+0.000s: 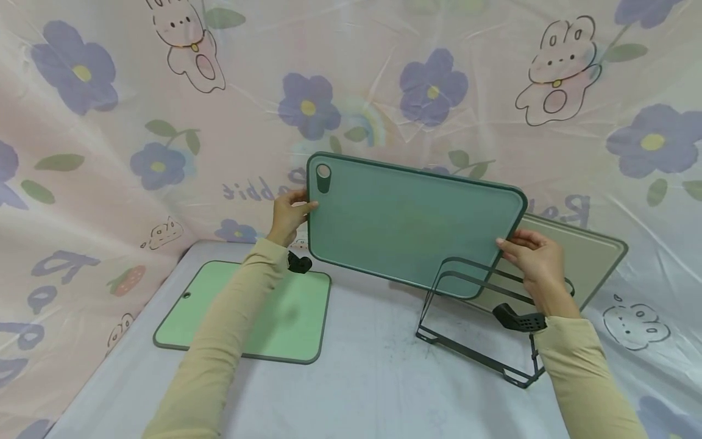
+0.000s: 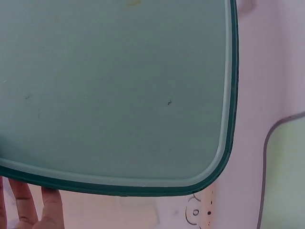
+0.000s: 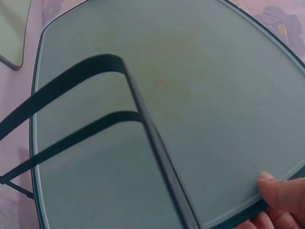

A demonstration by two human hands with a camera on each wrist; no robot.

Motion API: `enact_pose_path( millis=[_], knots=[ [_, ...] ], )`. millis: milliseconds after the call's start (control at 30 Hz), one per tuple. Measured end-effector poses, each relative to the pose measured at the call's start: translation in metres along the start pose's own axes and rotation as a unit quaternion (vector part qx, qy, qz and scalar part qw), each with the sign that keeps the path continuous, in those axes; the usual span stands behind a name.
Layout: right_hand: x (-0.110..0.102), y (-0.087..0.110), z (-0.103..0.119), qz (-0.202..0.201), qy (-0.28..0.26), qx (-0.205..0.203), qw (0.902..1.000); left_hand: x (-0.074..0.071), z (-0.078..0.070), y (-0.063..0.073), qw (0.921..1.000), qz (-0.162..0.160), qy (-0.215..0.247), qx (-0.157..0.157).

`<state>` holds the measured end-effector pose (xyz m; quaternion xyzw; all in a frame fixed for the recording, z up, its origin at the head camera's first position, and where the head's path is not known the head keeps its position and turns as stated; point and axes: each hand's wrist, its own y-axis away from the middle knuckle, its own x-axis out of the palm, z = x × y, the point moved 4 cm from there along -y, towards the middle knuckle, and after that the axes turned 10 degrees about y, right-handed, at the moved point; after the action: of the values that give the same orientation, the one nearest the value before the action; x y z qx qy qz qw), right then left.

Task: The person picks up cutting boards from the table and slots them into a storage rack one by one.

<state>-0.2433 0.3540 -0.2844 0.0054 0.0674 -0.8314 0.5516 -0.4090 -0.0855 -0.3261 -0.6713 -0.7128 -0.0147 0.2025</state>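
A teal cutting board (image 1: 406, 225) with a dark green rim and a corner hole is held up off the table, tilted down to the right. My left hand (image 1: 289, 216) pinches its left edge, thumb on the front face. At the lower right edge my right hand (image 1: 534, 262) grips the board, thumb in front and fingers behind. The board's lower right part is behind the bars of a black wire rack (image 1: 466, 352). In the right wrist view the rack's bars (image 3: 157, 148) cross in front of the board. Whether board and rack touch, I cannot tell.
A light green cutting board (image 1: 290, 317) lies flat on the white table (image 1: 373, 378) at left, partly covered by my left sleeve. A beige board (image 1: 581, 256) stands tilted behind the rack and right hand. A printed cloth (image 1: 373, 73) hangs behind the table.
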Motion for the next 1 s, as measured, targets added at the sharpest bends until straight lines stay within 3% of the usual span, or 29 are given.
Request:
enact_pose_path(
  millis=[1000],
  knots=[
    [-0.067, 0.008, 0.000, -0.038, -0.056, -0.001, 0.9977, 0.067, 0.013, 0.004, 0.9980, 0.063, 0.011, 0.001]
  ],
)
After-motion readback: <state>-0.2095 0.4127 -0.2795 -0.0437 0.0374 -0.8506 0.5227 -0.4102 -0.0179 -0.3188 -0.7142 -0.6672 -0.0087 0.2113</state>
